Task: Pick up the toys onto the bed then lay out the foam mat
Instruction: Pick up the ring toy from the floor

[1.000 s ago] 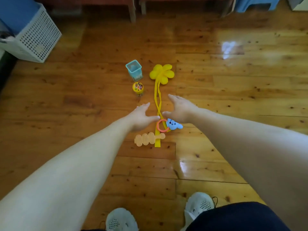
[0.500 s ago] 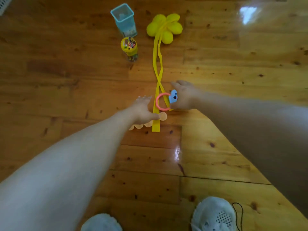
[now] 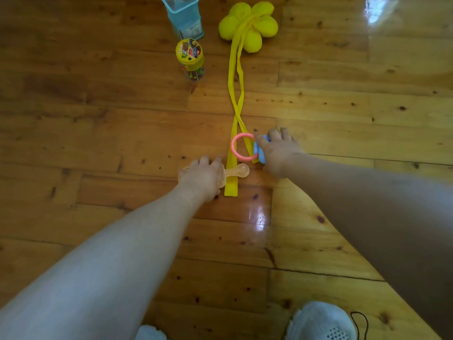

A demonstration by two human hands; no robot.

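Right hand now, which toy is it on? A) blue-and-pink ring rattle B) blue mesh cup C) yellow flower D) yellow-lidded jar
A: the right hand covers the blue part of the ring rattle, whose pink ring sticks out beside the fingers; whether the grip has closed is unclear.

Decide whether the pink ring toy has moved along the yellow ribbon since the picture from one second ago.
Cannot tell. The pink ring toy lies across the yellow ribbon near its loose end, as before; the camera moved closer, so any small shift is unclear.
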